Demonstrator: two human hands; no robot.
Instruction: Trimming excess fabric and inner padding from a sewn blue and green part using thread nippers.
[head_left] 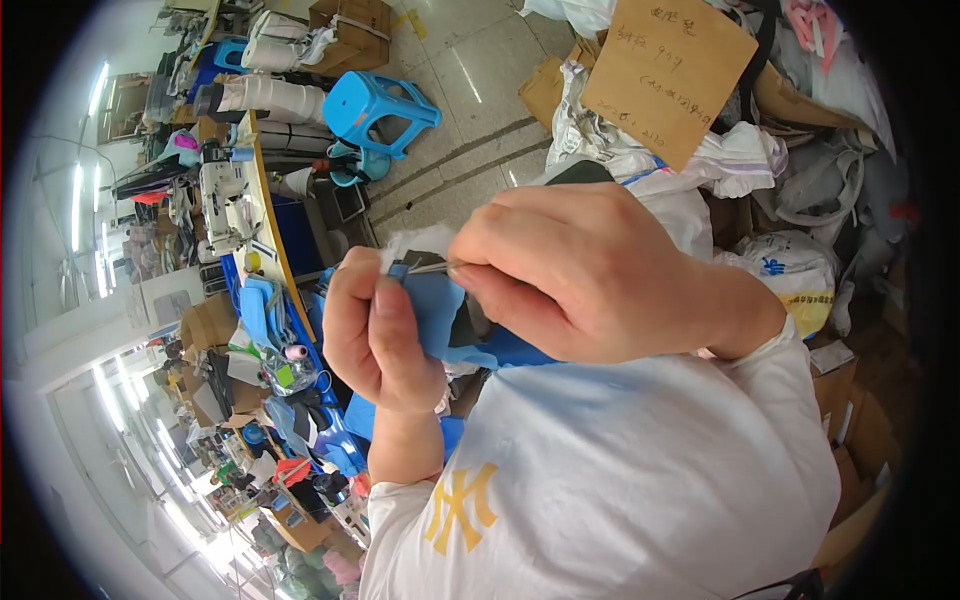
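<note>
My left hand (375, 330) is closed, with thumb and bent fingers pinching a corner of light blue cloth (434, 305). The cloth hangs down between my two hands. From the pinched corner, a thin pale cord (430, 268) runs a short way across to my right hand (570, 270). That hand is closed too, its thumb and forefinger pressed together on the cord's other end. A wispy white tuft (425, 240) shows just above the cord; what it belongs to cannot be made out. The right hand covers part of the cloth behind it.
A blue plastic stool (365, 105) stands on the tiled floor (470, 80) ahead. To the left, a long workbench carries a sewing machine (228, 195) and heaps of cloth. A brown cardboard sheet (668, 75) with handwriting lies on piled bags at the right.
</note>
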